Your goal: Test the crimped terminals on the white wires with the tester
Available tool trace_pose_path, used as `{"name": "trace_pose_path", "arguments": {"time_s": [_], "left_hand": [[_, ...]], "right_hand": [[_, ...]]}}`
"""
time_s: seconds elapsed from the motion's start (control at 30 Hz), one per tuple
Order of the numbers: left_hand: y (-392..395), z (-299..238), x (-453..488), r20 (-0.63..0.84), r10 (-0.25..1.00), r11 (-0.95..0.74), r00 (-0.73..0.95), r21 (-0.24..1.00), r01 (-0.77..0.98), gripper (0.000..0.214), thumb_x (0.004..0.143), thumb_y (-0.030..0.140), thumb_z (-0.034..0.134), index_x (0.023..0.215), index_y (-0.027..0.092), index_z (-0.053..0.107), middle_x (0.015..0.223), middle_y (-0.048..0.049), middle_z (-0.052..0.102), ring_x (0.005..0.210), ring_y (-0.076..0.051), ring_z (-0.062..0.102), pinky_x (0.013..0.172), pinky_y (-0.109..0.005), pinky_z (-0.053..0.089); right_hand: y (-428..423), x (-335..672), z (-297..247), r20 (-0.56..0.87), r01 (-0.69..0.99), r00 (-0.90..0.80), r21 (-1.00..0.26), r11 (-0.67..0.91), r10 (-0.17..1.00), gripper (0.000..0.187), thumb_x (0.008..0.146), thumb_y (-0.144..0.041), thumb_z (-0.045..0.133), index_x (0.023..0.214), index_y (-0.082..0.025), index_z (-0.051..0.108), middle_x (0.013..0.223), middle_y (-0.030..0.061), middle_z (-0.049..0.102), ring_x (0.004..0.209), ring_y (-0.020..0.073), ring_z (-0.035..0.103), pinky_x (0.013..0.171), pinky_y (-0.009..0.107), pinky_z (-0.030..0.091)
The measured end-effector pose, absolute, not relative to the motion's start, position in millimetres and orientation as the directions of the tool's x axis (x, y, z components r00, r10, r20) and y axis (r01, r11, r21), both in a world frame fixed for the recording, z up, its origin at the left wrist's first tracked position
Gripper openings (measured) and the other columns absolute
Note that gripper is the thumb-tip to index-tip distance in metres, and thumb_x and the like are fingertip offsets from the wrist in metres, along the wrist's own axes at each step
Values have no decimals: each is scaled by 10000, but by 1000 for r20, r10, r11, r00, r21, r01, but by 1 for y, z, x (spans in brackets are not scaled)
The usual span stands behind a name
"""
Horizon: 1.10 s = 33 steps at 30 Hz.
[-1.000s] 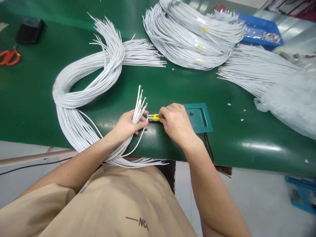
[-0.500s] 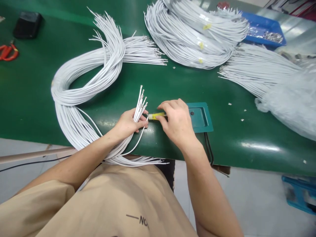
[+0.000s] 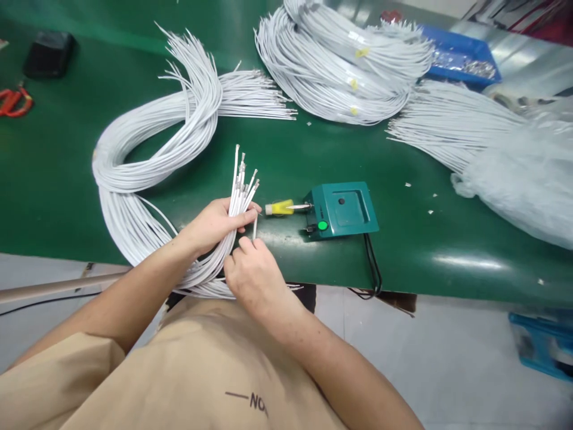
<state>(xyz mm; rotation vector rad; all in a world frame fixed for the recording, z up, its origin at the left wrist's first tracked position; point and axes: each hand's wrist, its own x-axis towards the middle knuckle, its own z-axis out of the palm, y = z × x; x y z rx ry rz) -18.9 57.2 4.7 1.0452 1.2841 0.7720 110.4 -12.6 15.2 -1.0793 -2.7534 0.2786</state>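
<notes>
My left hand (image 3: 224, 222) is closed around a bunch of white wires (image 3: 242, 188), whose tips fan upward and carry small metal ends. Just below it, my right hand (image 3: 256, 272) pinches a single white wire (image 3: 255, 227) that stands between the two hands. To the right sits a small teal machine (image 3: 349, 209) with a green button (image 3: 323, 225). A yellow piece (image 3: 281, 207) sticks out from the machine's left side on a thin metal shaft, a short way right of my left fingers.
A looped wire bundle (image 3: 156, 143) lies at left. Behind are coiled wires (image 3: 331, 65), a blue tray (image 3: 461, 57) of small metal parts, and wires in a plastic bag (image 3: 519, 167). Orange-handled scissors (image 3: 15, 101) and a black box (image 3: 49, 54) lie far left. The table's front edge is near me.
My right hand has left the yellow piece and come down and left to a wire below my left hand. The machine's button now shows. My left hand has shifted slightly left with the bunch.
</notes>
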Motion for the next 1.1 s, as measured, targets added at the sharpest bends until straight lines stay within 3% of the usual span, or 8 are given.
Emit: {"name": "trace_pose_path", "arguments": {"time_s": [0.17,0.3,0.33,0.43,0.6,0.77,0.97,1.1], "left_hand": [[52,8,-21,-338,933,316,128,934,166,380,714,449,698,982,181,723,877,-58,704,806,-173,605,717,-260,455],[44,17,-18,-278,949,248,150,949,194,411,711,445,701,1021,174,715,1013,-72,710,939,-232,616,836,-312,446],[42,20,-17,-267,952,234,153,951,205,389,715,439,700,998,172,719,1015,-71,710,939,-235,616,844,-316,442],[36,26,-13,-262,955,216,141,937,274,287,731,433,688,826,165,725,863,-52,713,826,-208,614,792,-300,439],[34,30,-11,-246,967,225,69,947,227,308,771,451,644,862,162,696,776,-37,684,709,-159,582,691,-266,432],[38,28,-10,-180,983,173,22,967,184,279,710,390,715,846,158,639,809,-18,653,713,-136,562,686,-249,427],[40,25,-8,-218,973,211,68,972,101,272,683,310,745,790,162,543,759,0,639,664,-119,596,638,-238,455],[40,27,-5,-258,960,257,111,966,20,290,712,289,717,765,177,455,771,-10,665,675,-137,644,655,-262,490]], "right_hand": [[-11,124,24,-71,628,-688,-558,543,722,197,793,-264,567,598,-245,593,516,8,593,444,154,435,460,319,272],[32,143,36,-72,648,-276,-750,130,958,302,893,-344,449,659,-211,586,570,-8,591,495,117,477,506,276,323],[42,146,37,-83,535,-131,-845,0,988,253,873,-387,488,744,-206,609,590,-17,599,491,104,477,504,261,338],[60,148,33,-186,126,-97,-977,-174,978,256,759,-417,634,872,-188,623,643,-30,617,454,71,433,453,229,330],[58,142,26,-201,-139,-88,-967,-212,976,214,699,-365,694,700,-162,625,575,-50,555,453,49,394,442,212,307],[55,141,23,-222,-261,-102,-935,-242,970,176,710,-316,677,775,-154,699,646,-19,602,490,53,405,457,215,316],[52,136,16,-379,-567,-316,-659,-494,869,125,672,-245,676,747,-147,693,551,-70,409,461,34,271,430,200,251],[55,136,18,-404,-571,-295,-653,-499,866,211,716,-351,667,782,-151,683,540,-80,353,441,38,266,424,205,248]]}}
